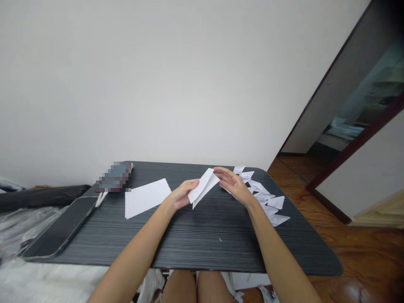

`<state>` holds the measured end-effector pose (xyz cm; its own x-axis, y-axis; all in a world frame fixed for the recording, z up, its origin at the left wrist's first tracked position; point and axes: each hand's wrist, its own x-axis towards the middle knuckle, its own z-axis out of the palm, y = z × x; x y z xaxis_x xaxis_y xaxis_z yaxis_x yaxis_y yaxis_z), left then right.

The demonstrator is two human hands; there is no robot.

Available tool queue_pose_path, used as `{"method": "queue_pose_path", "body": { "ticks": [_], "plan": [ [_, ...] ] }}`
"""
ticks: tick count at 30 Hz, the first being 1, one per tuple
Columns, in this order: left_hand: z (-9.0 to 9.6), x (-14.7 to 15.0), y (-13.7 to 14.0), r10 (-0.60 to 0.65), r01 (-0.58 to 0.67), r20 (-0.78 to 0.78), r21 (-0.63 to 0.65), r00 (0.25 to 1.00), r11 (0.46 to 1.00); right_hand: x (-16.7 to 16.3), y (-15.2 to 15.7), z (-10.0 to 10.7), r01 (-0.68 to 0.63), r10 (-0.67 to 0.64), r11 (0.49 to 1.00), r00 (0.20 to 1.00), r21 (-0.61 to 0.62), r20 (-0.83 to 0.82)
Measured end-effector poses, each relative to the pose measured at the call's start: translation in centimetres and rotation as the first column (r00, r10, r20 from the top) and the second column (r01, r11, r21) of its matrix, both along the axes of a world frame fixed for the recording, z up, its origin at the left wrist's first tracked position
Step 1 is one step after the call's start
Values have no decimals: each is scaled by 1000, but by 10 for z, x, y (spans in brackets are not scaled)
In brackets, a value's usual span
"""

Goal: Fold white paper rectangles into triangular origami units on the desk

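A folded sheet of white paper (202, 187) is held above the dark table, its two layers spread apart at the lower right. My left hand (183, 193) grips its left side, thumb on top and fingers underneath. Beside the paper's upper right corner is my right hand (232, 184), fingers apart and slightly bent; the fingertips are near the edge, and I cannot tell whether they touch it. Several folded white paper pieces (268, 200) lie on the table to the right, partly covered by my right hand. Flat white sheets (147, 197) lie to the left.
The dark wood-grain table (208, 248) stands against a white wall (176, 84). A phone (61, 227) lies along the table's left edge, near a white cable (101, 198) and a blurred-out item (115, 176). Wooden floor (372, 240) and a doorway are at the right.
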<state>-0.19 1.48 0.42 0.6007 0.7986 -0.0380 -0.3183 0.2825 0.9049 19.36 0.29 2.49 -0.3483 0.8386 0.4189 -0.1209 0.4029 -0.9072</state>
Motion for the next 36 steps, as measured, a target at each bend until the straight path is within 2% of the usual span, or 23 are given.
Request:
{"method": "queue_pose_path", "body": {
  "ticks": [3, 6, 8, 10, 13, 15, 18, 23, 36],
  "plan": [
    [-1, 7, -5, -95, 96, 30, -22, 995, 995, -6, -4, 1, -51, 51, 999, 998, 2, 37],
    [-3, 12, -9, -145, 146, -49, 14, 988, 989, -9, -2, -3, 39, -39, 999, 998, -8, 51],
    [-5, 14, -8, -47, 62, -146, 98, 988, 993, -9, 2, -8, 107, -104, 994, 991, -29, 89],
    [-6, 14, -5, 142, -100, -183, 218, 973, 971, -7, 5, -12, 146, -139, 989, 979, -35, 148],
    [-5, 12, -1, 375, -305, -139, 363, 917, 880, -5, 6, -15, 178, -181, 983, 956, 32, 232],
    [-2, 10, -1, 453, -350, -150, 442, 879, 826, -6, 6, -16, 184, -201, 979, 945, 90, 256],
    [1, 9, -4, 515, -346, -201, 537, 833, 770, -8, 4, -16, 198, -226, 971, 942, 134, 248],
    [1, 12, -8, 565, -355, -205, 597, 799, 719, -10, 3, -14, 222, -255, 962, 935, 157, 245],
    [2, 15, -13, 629, -362, -210, 665, 749, 653, -9, 2, -13, 223, -280, 949, 921, 224, 269]
  ]
}}
